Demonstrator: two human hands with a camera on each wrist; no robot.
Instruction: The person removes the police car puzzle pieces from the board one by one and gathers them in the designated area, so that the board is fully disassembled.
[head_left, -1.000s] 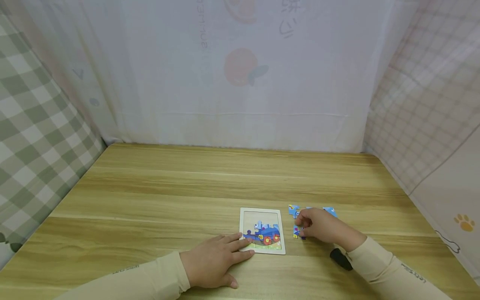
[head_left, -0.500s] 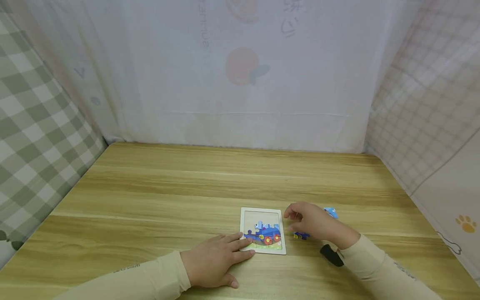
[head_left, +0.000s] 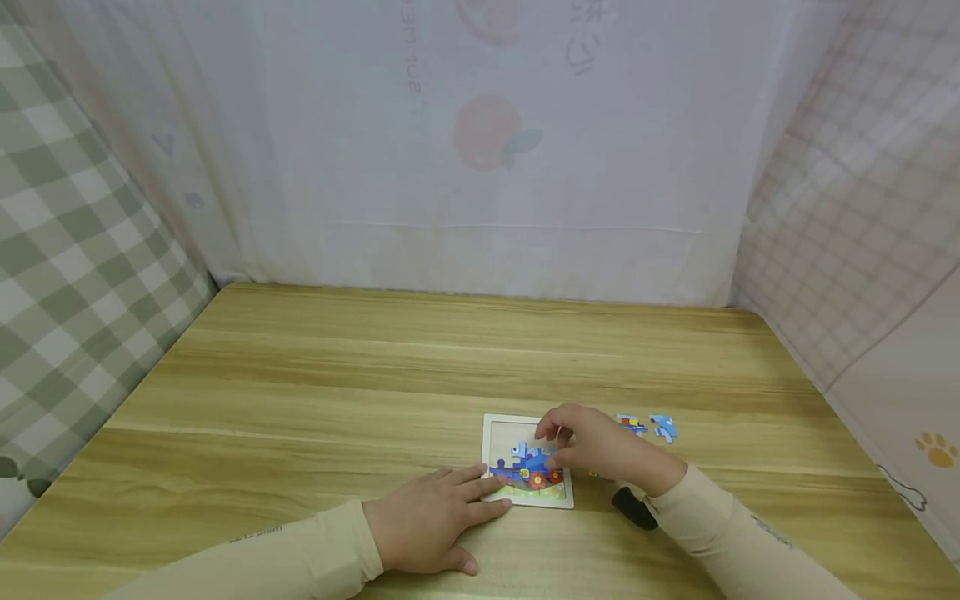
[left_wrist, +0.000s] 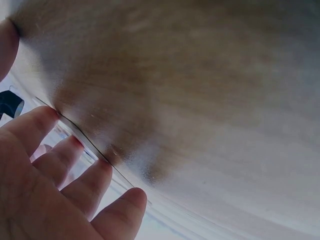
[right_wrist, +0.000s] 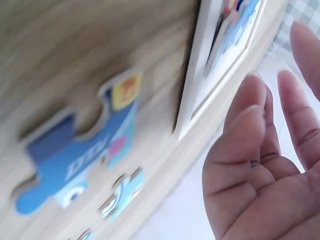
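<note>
Already, the lower part of the frame [head_left: 487, 442] holds joined pieces [head_left: 536, 462] showing a blue vehicle with red wheels; its far part looks largely bare. The work therefore seems partly done, with loose pieces [head_left: 663, 427] lying on the table [head_left: 390, 375] right of the frame. The left hand [head_left: 429, 525] lies flat and spread, grasping nothing, its fingertips at the frame's near left side. The right hand [head_left: 600, 442] hovers over the frame's right side, fingers bent with a moderate gap to the thumb; whether a piece sits between them cannot be told. The right wrist view clearly shows a blue piece [right_wrist: 82, 160], mostly hidden by that hand in the head view; the left wrist view shows fingertips along the frame's edge.
</note>
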